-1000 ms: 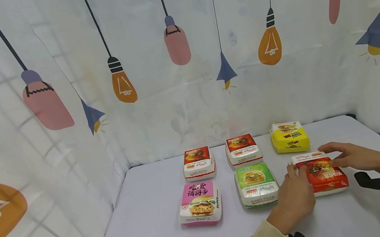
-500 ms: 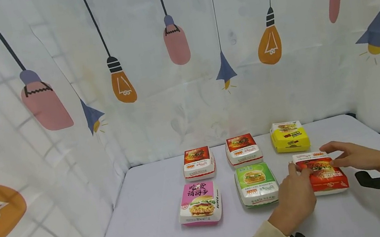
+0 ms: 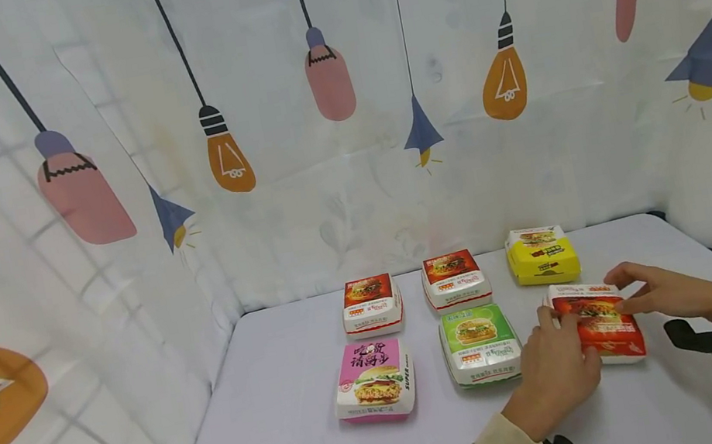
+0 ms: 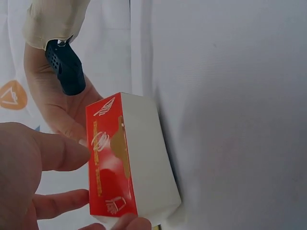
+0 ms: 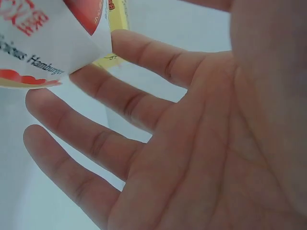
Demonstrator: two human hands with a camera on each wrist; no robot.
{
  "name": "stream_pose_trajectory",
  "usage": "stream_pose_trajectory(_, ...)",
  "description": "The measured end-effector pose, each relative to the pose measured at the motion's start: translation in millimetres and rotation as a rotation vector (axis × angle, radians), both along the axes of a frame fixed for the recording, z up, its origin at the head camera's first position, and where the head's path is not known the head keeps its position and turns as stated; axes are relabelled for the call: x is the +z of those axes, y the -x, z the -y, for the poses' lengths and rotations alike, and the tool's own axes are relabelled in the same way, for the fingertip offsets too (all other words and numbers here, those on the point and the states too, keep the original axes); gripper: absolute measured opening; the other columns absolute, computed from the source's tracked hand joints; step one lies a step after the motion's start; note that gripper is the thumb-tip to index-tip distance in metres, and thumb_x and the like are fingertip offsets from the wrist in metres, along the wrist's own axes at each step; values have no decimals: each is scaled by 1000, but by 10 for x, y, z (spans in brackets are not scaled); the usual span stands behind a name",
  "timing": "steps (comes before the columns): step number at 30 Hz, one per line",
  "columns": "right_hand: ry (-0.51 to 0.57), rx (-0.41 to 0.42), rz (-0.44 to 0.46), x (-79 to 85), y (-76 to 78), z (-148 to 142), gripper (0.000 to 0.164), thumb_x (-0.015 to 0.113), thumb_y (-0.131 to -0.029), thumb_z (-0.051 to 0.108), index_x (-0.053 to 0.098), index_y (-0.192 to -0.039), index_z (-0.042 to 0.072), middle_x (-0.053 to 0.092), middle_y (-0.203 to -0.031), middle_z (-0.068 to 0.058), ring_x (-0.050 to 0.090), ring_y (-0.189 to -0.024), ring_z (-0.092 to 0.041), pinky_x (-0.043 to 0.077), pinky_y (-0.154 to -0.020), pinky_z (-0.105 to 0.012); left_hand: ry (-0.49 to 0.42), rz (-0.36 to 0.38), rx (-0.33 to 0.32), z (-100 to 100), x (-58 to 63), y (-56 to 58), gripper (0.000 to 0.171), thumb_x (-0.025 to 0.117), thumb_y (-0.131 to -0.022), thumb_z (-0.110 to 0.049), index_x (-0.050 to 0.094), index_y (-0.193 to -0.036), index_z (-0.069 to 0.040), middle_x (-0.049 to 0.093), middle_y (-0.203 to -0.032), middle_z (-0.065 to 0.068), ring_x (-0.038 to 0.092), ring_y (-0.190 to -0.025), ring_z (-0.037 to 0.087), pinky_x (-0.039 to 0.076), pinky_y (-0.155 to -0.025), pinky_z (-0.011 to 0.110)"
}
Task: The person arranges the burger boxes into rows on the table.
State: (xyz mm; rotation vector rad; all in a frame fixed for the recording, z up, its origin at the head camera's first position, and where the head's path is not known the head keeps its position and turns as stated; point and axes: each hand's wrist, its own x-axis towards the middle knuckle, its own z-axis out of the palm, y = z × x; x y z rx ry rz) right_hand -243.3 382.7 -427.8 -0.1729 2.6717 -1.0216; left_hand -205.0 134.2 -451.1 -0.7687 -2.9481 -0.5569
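A red and white burger box [image 3: 607, 339] lies at the right of the table between both hands. My left hand [image 3: 556, 371] holds its left side, the thumb reaching toward the front. In the left wrist view the left fingers touch the edges of the red face, and the box's plain white side [image 4: 146, 153] shows. My right hand [image 3: 675, 296] holds the right side, thumb on the lid and forefinger at the far corner. In the right wrist view its other fingers [image 5: 144, 110] stretch out, with tips at the box's printed corner.
A green box [image 3: 481, 346] stands left of the hands, with a pink one [image 3: 374, 380] farther left. Behind are two red-topped boxes [image 3: 372, 306] and a yellow box [image 3: 542, 257]. A curtain with printed lamps hangs behind the white table [image 3: 277, 424].
The held box has turned a little and shifted slightly left. My left thumb has come forward against the box's front, and the right hand has followed slightly. The other boxes stay put.
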Motion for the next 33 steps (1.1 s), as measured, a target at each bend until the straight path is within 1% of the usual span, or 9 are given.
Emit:
stream_pose_trajectory(5,-17,-25,-3,-9,1,-12,55,69,-95,34,44,-129,0,54,-124,-22,55,-107,-30,56,-82,-43,54,-23,44,-16,-6,-15,48,70,-92,-50,57,-134,-30,47,-132,-6,50,-92,9,48,-67,22)
stream_pose_trajectory(10,-35,-30,-4,-18,3,-27,49,67,-97,36,44,-121,0,55,-116,-16,55,-103,-26,54,-80,-37,78,3,62,-34,-13,-28,54,71,-90,-55,55,-136,-31,44,-142,-5,51,-103,12,53,-70,24)
stream_pose_trajectory(14,-34,-27,-5,-23,-5,-34,41,63,-101,33,47,-119,0,56,-114,-13,58,-99,-23,55,-80,-38,95,21,81,-50,-28,-39,63,70,-90,-59,50,-142,-29,39,-152,-4,54,-113,14,57,-74,28)
stream_pose_trajectory(17,-37,-22,-10,-21,-7,-39,36,59,-103,31,49,-118,0,58,-112,-12,59,-96,-22,56,-81,-41,96,36,94,-63,-36,-39,69,69,-89,-62,48,-145,-29,36,-156,-3,53,-123,16,60,-79,31)
stream_pose_trajectory(19,-37,-26,-9,-22,-6,-37,34,57,-104,30,50,-117,0,58,-110,-11,59,-95,-22,55,-80,-41,87,41,102,-69,-39,-37,71,69,-88,-63,47,-147,-29,34,-158,-4,51,-128,16,60,-81,32)
stream_pose_trajectory(25,-6,-24,-3,-36,4,-26,27,55,-105,26,53,-113,1,57,-101,-8,54,-90,-20,50,-76,-37,52,50,122,-79,-80,-25,73,67,-88,-66,45,-148,-29,31,-160,-3,46,-134,17,61,-80,35)
stream_pose_trajectory(30,-22,-1,-1,-66,32,-40,30,52,-107,31,55,-111,1,58,-95,-6,53,-90,-20,51,-76,-36,23,40,121,-95,-114,-3,72,66,-90,-64,46,-147,-25,30,-160,-1,45,-137,18,61,-83,35)
stream_pose_trajectory(33,-32,3,4,-88,51,-54,32,52,-107,33,56,-112,1,59,-97,-6,53,-91,-20,52,-77,-36,29,16,126,-106,-122,13,70,66,-91,-62,47,-147,-25,31,-160,-1,46,-139,18,60,-84,34)
